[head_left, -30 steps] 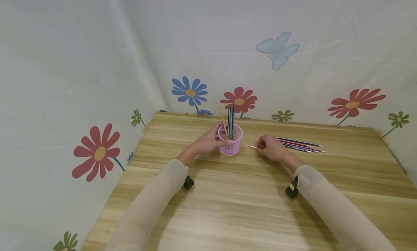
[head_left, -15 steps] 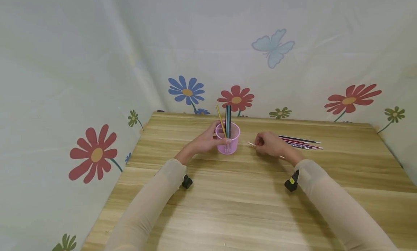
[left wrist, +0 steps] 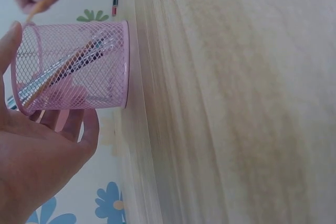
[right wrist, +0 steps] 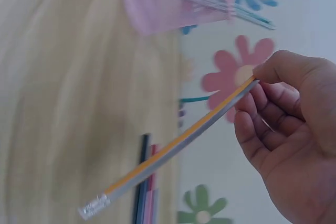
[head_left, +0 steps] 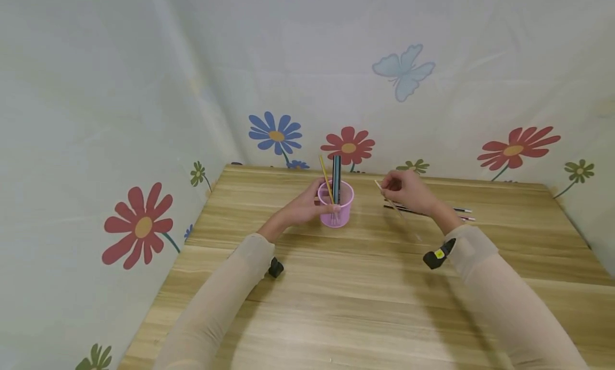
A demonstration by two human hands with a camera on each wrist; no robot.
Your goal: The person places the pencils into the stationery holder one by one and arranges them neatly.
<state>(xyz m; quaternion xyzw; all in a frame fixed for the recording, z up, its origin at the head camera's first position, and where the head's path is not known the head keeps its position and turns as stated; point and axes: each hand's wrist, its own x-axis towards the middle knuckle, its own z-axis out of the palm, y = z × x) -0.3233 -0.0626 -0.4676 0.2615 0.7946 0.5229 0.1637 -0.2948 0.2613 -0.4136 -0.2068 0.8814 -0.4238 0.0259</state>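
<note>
Pink mesh cup (head_left: pixel 344 216), centre of head frame, on tabletop (head_left: pixel 336 306), slanting pencils (head_left: pixel 337 178) inside, our left hand (head_left: pixel 304 207) gripping it, our right hand (head_left: pixel 409 191), right of centre, pinching orange-and-grey pencil (right wrist: pixel 178 141).

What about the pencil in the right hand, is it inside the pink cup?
No, the right hand pinches the orange-striped pencil outside the pink mesh pencil cup, with a gap between them.
</note>
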